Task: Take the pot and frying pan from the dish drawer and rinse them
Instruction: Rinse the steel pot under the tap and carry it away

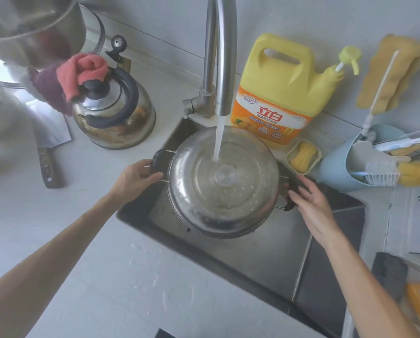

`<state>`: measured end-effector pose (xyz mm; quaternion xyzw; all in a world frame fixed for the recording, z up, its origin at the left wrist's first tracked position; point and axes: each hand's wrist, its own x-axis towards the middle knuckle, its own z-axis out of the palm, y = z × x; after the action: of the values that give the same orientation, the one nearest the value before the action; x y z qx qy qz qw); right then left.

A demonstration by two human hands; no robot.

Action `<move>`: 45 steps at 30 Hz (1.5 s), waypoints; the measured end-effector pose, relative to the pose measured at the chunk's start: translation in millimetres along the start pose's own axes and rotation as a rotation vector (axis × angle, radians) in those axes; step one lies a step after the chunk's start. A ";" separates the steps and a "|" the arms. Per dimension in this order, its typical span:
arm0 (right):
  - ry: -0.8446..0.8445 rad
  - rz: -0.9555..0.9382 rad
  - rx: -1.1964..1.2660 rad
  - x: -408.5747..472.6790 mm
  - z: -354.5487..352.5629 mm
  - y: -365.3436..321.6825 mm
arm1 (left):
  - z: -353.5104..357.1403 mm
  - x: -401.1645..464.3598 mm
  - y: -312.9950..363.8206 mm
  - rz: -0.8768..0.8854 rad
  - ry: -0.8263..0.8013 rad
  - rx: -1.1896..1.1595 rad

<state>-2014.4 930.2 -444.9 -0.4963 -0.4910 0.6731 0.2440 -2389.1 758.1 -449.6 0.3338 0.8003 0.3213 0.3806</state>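
Both hands hold the pot (222,184) over the sink (277,252): left hand (137,176) grips one handle, right hand (309,203) half hides the other. Water (218,140) pours in.

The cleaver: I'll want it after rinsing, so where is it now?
In the head view the cleaver lies flat on the counter at the left, just left of the kettle, its handle pointing toward the person, well away from the sink.
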 end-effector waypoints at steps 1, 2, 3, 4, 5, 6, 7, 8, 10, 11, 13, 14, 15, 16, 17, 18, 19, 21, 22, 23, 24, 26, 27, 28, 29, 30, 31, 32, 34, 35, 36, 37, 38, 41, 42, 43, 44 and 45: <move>-0.005 -0.002 -0.004 -0.5 -0.3 0.1 | -0.5 -0.7 0.0 0.010 -0.009 -0.021; -0.005 -0.004 -0.017 -1.5 -0.9 0.1 | -0.8 -1.2 0.1 0.027 -0.018 -0.048; -0.002 -0.002 -0.030 -3.3 -0.5 -1.1 | -1.2 -1.2 -0.1 0.054 -0.026 -0.069; 0.006 -0.005 -0.044 -4.7 -0.4 -1.6 | -1.7 -0.6 -1.3 0.085 -0.032 -0.074; 0.018 -0.012 -0.058 -5.8 -0.1 -1.7 | -2.4 -0.5 -1.9 0.118 -0.040 -0.072; 0.026 -0.023 -0.082 -6.1 0.0 -1.3 | -3.3 -0.4 -2.5 0.146 -0.051 -0.068; 0.032 -0.035 -0.116 -6.1 0.3 -0.9 | -4.2 -0.5 -2.7 0.165 -0.067 -0.068; 0.036 -0.044 -0.164 -5.5 -0.3 0.5 | -5.1 -0.8 -2.3 0.178 -0.079 -0.076; 0.036 -0.047 -0.255 -5.8 -4.1 3.2 | -7.0 -0.3 -1.1 0.197 -0.089 -0.086; 0.032 -0.044 -0.286 -6.0 -6.4 4.3 | -8.2 0.3 -0.7 0.200 -0.097 -0.078; 0.023 -0.035 -0.312 -7.4 -10.4 4.8 | -9.8 1.2 0.0 0.200 -0.128 -0.060; 0.019 -0.033 -0.316 -7.9 -11.1 4.5 | -10.2 1.8 -0.3 0.201 -0.139 -0.047; 0.014 -0.029 -0.313 -7.7 -12.1 4.9 | -10.3 2.5 -1.1 0.201 -0.142 -0.031; 0.012 -0.023 -0.317 -7.4 -12.9 5.9 | -10.2 3.1 -2.0 0.202 -0.139 -0.015; 0.011 -0.018 -0.318 -7.4 -13.1 6.7 | -9.9 3.6 -2.7 0.205 -0.133 -0.004; 0.011 -0.015 -0.325 -7.6 -12.9 7.1 | -9.1 3.5 -2.5 0.207 -0.126 0.003; 0.008 -0.016 -0.328 -8.2 -12.7 6.6 | -8.1 3.4 -2.1 0.210 -0.121 0.009; 0.010 -0.021 -0.321 -8.1 -12.3 6.1 | -7.6 2.6 -1.3 0.198 -0.115 0.017; 0.018 -0.028 -0.308 -8.2 -11.2 4.8 | -7.6 2.4 -0.9 0.181 -0.109 0.017; 0.026 -0.035 -0.288 -7.6 -10.7 4.3 | -7.8 2.9 -1.2 0.163 -0.097 0.020; 0.035 -0.035 -0.260 -6.8 -10.2 3.7 | -8.1 3.2 -1.1 0.149 -0.083 0.021; 0.047 -0.034 -0.211 -6.7 -8.5 0.7 | -8.2 4.2 -1.2 0.120 -0.064 0.008; 0.048 -0.047 -0.213 -6.8 -7.3 -1.2 | -8.3 5.3 -2.3 0.100 -0.063 0.002; 0.051 -0.063 -0.224 -7.2 -5.8 -4.0 | -8.5 5.9 -2.4 0.076 -0.061 0.002; 0.056 -0.074 -0.230 -6.7 -5.8 -5.4 | -9.1 6.5 -2.2 0.060 -0.060 0.007; 0.057 -0.080 -0.231 -6.5 -5.7 -7.1 | -10.4 6.4 -0.7 0.056 -0.060 0.018; 0.061 -0.085 -0.241 -5.7 -6.4 -8.0 | -12.2 6.5 0.6 0.066 -0.063 0.031; 0.065 -0.091 -0.254 -5.7 -5.9 -9.8 | -14.2 6.0 1.8 0.083 -0.063 0.047; 0.077 -0.122 -0.283 -5.3 -5.0 -11.3 | -16.5 6.1 0.2 0.131 -0.049 0.096; 0.084 -0.142 -0.277 -5.6 -3.7 -12.1 | -16.1 7.5 -1.7 0.154 -0.036 0.121; 0.086 -0.161 -0.263 -5.9 -1.6 -13.5 | -15.0 7.7 -1.7 0.179 -0.018 0.138; 0.089 -0.176 -0.256 -6.2 0.1 -14.8 | -13.5 7.6 -1.2 0.199 0.003 0.155; 0.095 -0.190 -0.238 -6.4 1.7 -15.9 | -11.7 6.7 1.7 0.221 0.021 0.163; 0.129 -0.186 -0.202 -3.0 -0.3 -12.3 | -9.6 4.8 8.3 0.292 0.057 0.205; 0.137 -0.181 -0.195 -2.1 -1.0 -9.8 | -8.9 5.3 8.8 0.295 0.076 0.252; 0.152 -0.178 -0.191 -1.4 -1.8 -5.9 | -7.5 5.9 8.0 0.284 0.108 0.326; 0.168 -0.174 -0.190 -1.1 -1.9 -1.9 | -5.4 6.8 6.5 0.270 0.144 0.397; 0.189 -0.162 -0.189 -1.7 -1.1 0.4 | -2.5 7.8 4.4 0.264 0.181 0.454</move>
<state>-2012.7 929.1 -444.7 -0.5369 -0.5653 0.5525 0.2948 -2393.7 766.1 -448.1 0.4820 0.8320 0.2092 0.1780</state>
